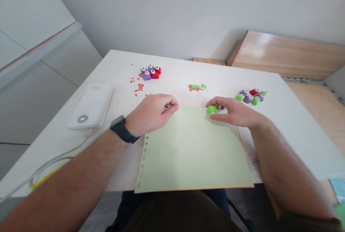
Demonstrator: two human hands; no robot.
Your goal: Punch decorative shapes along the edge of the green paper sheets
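Observation:
A pale green sheet of paper [194, 149] lies in front of me, its near edge over the table's front edge. A column of small punched shapes, some star-like, runs down its left side. My right hand [229, 111] grips a bright green craft punch [211, 109] at the far edge of the sheet, thumb on the near side and fingers behind. My left hand [155, 113], with a dark watch on the wrist, is closed in a pinch at the far edge near the left corner. That corner is hidden beneath it.
Purple and red craft punches [151, 73] stand at the back left; more in green, purple and red [251, 96] are at the right. Orange scraps [139, 87] and green-and-orange scraps [197, 87] lie beyond the sheet. A white power bank [93, 104] with a cable is on the left.

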